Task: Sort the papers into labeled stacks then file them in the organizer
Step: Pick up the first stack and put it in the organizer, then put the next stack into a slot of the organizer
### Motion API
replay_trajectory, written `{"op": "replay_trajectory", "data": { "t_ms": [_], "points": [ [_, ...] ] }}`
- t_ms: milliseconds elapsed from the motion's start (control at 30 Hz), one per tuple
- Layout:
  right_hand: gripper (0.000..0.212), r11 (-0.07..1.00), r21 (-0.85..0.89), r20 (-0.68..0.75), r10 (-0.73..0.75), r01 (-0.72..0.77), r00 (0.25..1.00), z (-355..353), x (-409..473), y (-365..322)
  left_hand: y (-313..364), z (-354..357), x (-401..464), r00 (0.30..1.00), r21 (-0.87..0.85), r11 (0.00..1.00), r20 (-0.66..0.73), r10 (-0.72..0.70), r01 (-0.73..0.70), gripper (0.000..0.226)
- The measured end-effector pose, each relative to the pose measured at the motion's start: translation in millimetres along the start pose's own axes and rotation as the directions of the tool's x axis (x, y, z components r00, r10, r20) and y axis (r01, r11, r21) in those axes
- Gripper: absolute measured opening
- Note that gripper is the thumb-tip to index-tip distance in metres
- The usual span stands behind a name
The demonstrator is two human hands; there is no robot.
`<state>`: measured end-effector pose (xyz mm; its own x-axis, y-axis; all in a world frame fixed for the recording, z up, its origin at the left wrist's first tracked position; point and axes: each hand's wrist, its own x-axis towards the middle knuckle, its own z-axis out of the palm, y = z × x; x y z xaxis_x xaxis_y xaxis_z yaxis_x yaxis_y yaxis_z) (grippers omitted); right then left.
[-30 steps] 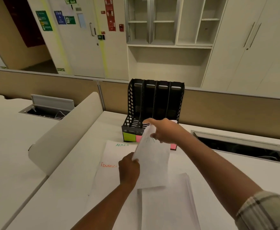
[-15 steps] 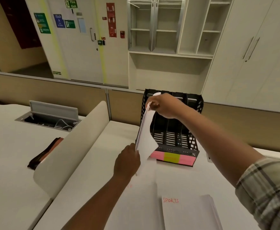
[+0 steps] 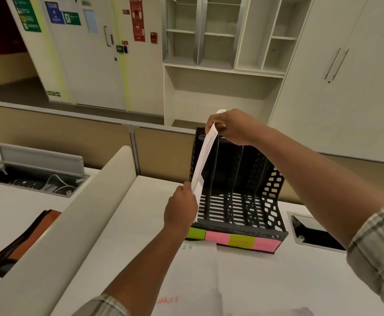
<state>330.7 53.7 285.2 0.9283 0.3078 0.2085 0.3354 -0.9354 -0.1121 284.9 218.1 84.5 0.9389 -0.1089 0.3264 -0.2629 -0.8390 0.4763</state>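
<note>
A thin bundle of white papers (image 3: pixel 203 160) stands nearly on edge at the leftmost slot of the black mesh organizer (image 3: pixel 270 192). My right hand (image 3: pixel 234 126) pinches its top corner above the organizer's back wall. My left hand (image 3: pixel 181 208) grips its lower edge at the organizer's front left. Green and pink sticky labels (image 3: pixel 232 240) line the organizer's front lip. On the desk in front lie white stacks, one lettered in green (image 3: pixel 200 254) and one lettered "…NANCE" in orange (image 3: pixel 186 299).
A curved cream desk divider (image 3: pixel 77 215) runs along the left. Beyond it lie a dark and orange pouch (image 3: pixel 20 242) and an open cable tray (image 3: pixel 36 174). Another cable hatch (image 3: pixel 311 233) is set in the desk right of the organizer.
The papers went from lying over the desk stacks up to the organizer's left slot. My right hand rose to the organizer's top and my left followed with the lower edge. The view closed in.
</note>
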Motion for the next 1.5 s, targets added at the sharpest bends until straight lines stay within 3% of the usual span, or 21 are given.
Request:
{"op": "replay_trajectory", "data": {
  "t_ms": [333,467,700,900,1067,1200,1300,1400,1500],
  "points": [
    [0.025,0.991,-0.132,0.109,0.006,0.009,0.994,75,19,31,-11,46,34,0.997,0.045,0.999,0.076,-0.032,0.029,0.02],
    [0.028,0.987,-0.156,0.132,-0.008,0.029,0.991,104,12,29,-13,49,32,0.989,-0.019,0.993,0.101,-0.111,0.113,0.024],
    [0.026,0.996,-0.038,0.149,0.088,-0.083,0.985,124,-20,11,-11,30,9,0.959,-0.08,0.965,0.156,-0.236,0.251,0.022],
    [0.039,0.988,-0.018,-0.002,0.154,-0.154,0.988,124,-57,-17,-12,7,-16,0.971,-0.057,0.977,0.137,-0.194,0.203,0.018],
    [0.033,0.971,0.061,-0.167,0.24,-0.233,0.956,128,-124,-39,-15,-4,-65,0.989,-0.077,0.988,0.077,-0.126,0.132,0.017],
    [0.027,0.914,0.208,-0.035,0.363,-0.348,0.931,159,-200,-57,-17,-2,-126,0.979,-0.094,0.985,0.16,-0.129,0.145,0.02],
    [0.026,0.844,0.283,0.104,0.445,-0.456,0.889,194,-256,-68,-23,6,-172,0.943,-0.123,0.975,0.301,-0.144,0.188,0.021],
    [0.025,0.807,0.267,0.218,0.482,-0.527,0.848,223,-315,-73,-21,15,-217,0.901,-0.135,0.969,0.412,-0.136,0.208,0.02],
    [0.026,0.79,0.207,0.22,0.537,-0.577,0.814,241,-368,-63,-7,27,-253,0.858,-0.137,0.96,0.491,-0.149,0.245,0.025]
  ]
}}
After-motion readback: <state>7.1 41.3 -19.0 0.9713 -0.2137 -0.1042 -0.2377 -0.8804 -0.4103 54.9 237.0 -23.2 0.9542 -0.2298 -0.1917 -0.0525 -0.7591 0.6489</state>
